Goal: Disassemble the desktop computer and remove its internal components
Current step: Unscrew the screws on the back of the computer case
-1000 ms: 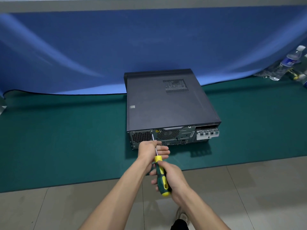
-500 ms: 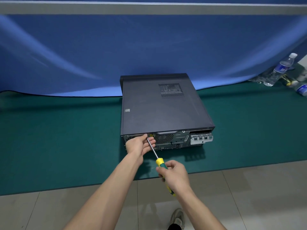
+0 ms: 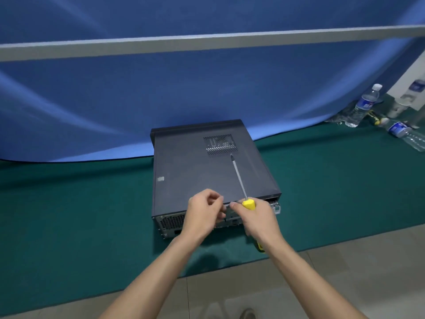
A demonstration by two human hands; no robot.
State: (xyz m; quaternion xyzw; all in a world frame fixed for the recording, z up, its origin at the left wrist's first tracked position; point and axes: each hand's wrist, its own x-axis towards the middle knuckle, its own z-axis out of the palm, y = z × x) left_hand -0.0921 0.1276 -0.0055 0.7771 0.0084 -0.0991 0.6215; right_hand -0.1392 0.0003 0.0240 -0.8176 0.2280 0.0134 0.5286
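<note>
A dark grey desktop computer case (image 3: 207,173) lies flat on the green mat (image 3: 80,215), its rear panel facing me and its lid closed. My right hand (image 3: 257,219) grips a yellow and green screwdriver (image 3: 241,187) by the handle, with the shaft pointing up and away over the lid. My left hand (image 3: 202,212) hovers at the case's rear top edge with its fingers curled together near the thumb, right beside my right hand's fingertips. Whether it pinches something small I cannot tell.
A blue cloth (image 3: 207,88) hangs behind the case, with a grey rail (image 3: 207,42) across it. Plastic water bottles (image 3: 365,104) lie at the far right on the mat. Grey floor tiles (image 3: 345,261) run along the mat's near edge; a shoe (image 3: 247,314) shows below.
The screwdriver tip has come away from the rear panel and swung upward over the lid. Both hands have risen to the rear top edge and come together. The camera has tilted up.
</note>
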